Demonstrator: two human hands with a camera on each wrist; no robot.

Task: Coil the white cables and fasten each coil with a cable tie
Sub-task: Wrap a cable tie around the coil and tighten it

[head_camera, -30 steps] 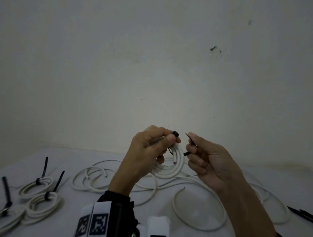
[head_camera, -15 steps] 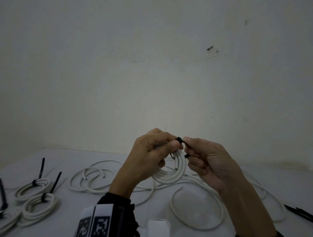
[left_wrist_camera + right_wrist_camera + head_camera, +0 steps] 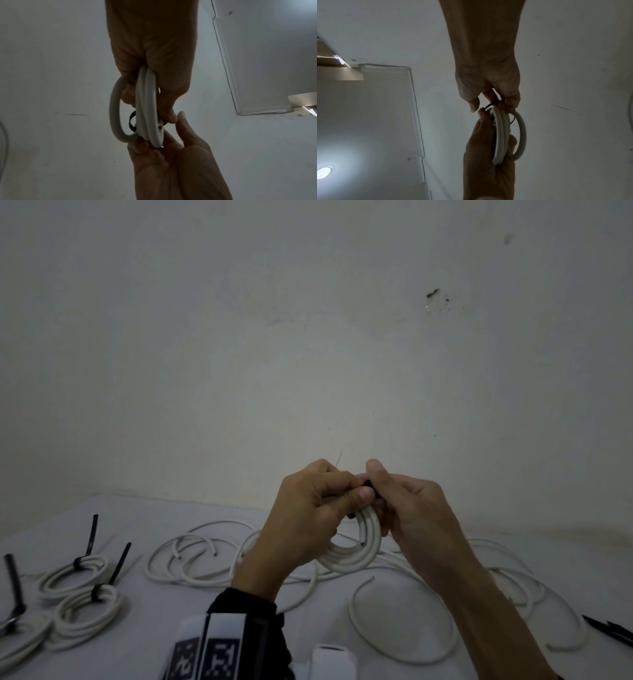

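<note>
Head view, centre of the frame: the left hand (image 3: pixel 308 518) grips a small coil of white cable (image 3: pixel 359 546) held up above the table (image 3: pixel 171 515), thumb pressing the top of the coil, while the right hand (image 3: pixel 411 515) meets it and pinches the black cable tie (image 3: pixel 369 486) at the same spot. In the left wrist view, the tie's strap (image 3: pixel 131 120) loops loosely around the turns, so the step in hand appears to be threading or closing the tie; whether the tip has entered the head cannot be told. The next move probably calls for pulling the strap snug while the left hand keeps the 3 turns, 1 of them splayed, together. Lower left of the frame: 2 tied coils (image 3: pixel 78 594) lie side by side, with part of a third at the edge. Loose white cables (image 3: pixel 205 556) sprawl beneath the hands; spare ties (image 3: pixel 609 631) lie at the lower right. Open room lies above the table, towards the wall (image 3: pixel 308 337).
</note>
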